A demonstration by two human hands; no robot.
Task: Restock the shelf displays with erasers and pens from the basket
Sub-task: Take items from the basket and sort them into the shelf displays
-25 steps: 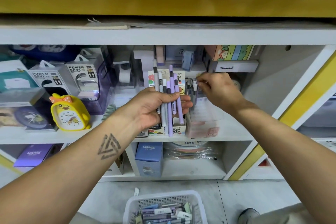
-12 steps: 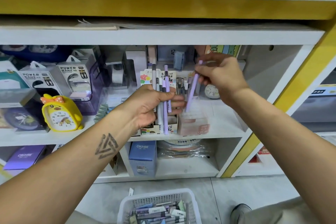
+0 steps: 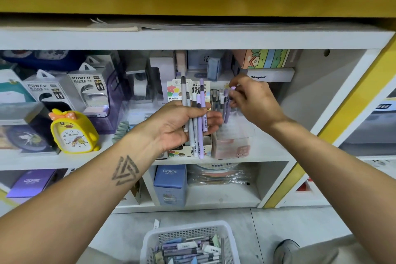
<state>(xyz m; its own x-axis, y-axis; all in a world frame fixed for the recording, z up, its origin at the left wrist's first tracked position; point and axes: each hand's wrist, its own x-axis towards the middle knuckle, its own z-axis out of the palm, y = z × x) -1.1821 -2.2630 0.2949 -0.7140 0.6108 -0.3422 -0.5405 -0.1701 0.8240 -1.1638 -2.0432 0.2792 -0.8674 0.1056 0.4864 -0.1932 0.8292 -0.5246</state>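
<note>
My left hand (image 3: 177, 124) grips a bundle of grey and purple pens (image 3: 197, 118) upright in front of the middle shelf. My right hand (image 3: 252, 98) pinches one purple pen (image 3: 227, 109) near its top; its lower end points down into a clear display box (image 3: 233, 141) that holds a few other pens. A printed pen display carton (image 3: 188, 90) stands just behind my left hand. On the floor below sits a white basket (image 3: 188, 233) filled with pens and erasers (image 3: 188, 251).
A yellow duck alarm clock (image 3: 72, 133) and power bank boxes (image 3: 85, 90) stand on the shelf at the left. Blue boxes (image 3: 170, 184) fill the shelf underneath. A shoe (image 3: 286, 248) is on the floor at the right of the basket.
My right hand took one purple pen from the bundle, lifted it to the right, and now has it lower, upright at the clear box. The left hand's bundle stayed nearly in place.
</note>
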